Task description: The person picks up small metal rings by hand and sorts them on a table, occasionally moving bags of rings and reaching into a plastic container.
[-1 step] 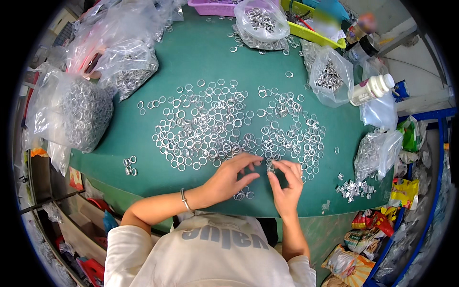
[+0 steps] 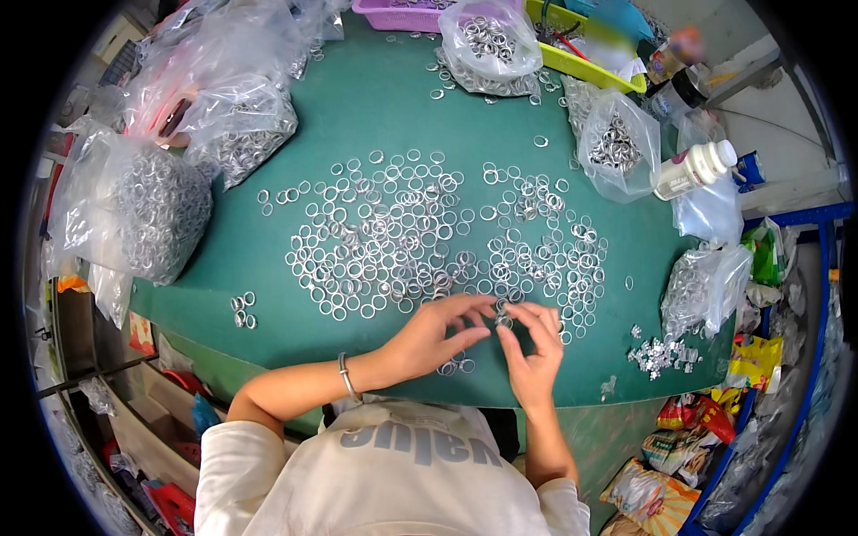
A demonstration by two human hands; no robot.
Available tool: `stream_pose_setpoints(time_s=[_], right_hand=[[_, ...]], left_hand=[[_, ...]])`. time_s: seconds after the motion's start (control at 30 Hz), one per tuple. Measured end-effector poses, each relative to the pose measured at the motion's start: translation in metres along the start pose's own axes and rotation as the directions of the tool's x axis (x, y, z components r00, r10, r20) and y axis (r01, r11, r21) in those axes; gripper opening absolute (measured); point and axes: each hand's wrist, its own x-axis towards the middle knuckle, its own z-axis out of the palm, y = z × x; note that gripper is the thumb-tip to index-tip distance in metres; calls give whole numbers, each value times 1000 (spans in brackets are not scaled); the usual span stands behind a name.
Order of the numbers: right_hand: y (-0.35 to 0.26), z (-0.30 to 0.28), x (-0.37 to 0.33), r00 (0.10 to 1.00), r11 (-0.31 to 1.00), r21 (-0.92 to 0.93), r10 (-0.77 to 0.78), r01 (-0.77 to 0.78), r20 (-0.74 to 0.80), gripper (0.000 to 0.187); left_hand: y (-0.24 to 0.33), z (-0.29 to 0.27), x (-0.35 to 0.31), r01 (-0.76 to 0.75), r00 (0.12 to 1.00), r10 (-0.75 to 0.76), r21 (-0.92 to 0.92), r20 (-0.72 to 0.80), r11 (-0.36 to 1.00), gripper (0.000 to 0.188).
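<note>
Flat silver-coloured rings lie spread over the green tabletop (image 2: 232, 357), in a broad left patch of rings (image 2: 375, 228) and a smaller right patch of rings (image 2: 554, 259). At the near edge of these patches, my right hand (image 2: 534, 362) pinches a ring (image 2: 503, 318) between thumb and fingers; whether more than one is held I cannot make out. My left hand (image 2: 416, 339) reaches in from the left, its fingertips close beside that ring. Its thumb and fingers are apart. Under my left hand a few rings (image 2: 458, 364) lie near the table edge, partly covered.
Clear bags of rings stand at the left (image 2: 147, 205), far middle (image 2: 492, 40) and far right (image 2: 618, 143). A white bottle (image 2: 697, 170) leans at the right. Small metal pieces (image 2: 663, 357) lie near the right edge. Purple (image 2: 398, 14) and yellow-green (image 2: 581, 64) baskets stand at the back.
My left fingertips have shifted slightly right, toward the ring. My right hand has moved very slightly left and nearer to me.
</note>
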Motion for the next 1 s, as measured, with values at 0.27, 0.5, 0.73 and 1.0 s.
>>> stream_pose_setpoints(time_s=[0.27, 0.5, 0.73, 1.0], right_hand=[[-6, -2, 7, 997, 997, 58, 41, -45, 69, 28], [9, -8, 21, 984, 999, -31, -36, 42, 176, 27], [44, -56, 44, 997, 887, -457, 50, -69, -53, 45], [96, -12, 156, 986, 873, -466, -81, 141, 147, 57]], left_hand=[[0, -34, 49, 310, 919, -391, -713, 54, 629, 23], [141, -189, 250, -404, 785, -12, -527, -619, 748, 36], [126, -140, 251, -452, 699, 341, -20, -628, 892, 39], [-18, -83, 260, -425, 787, 614, 777, 63, 465, 37]])
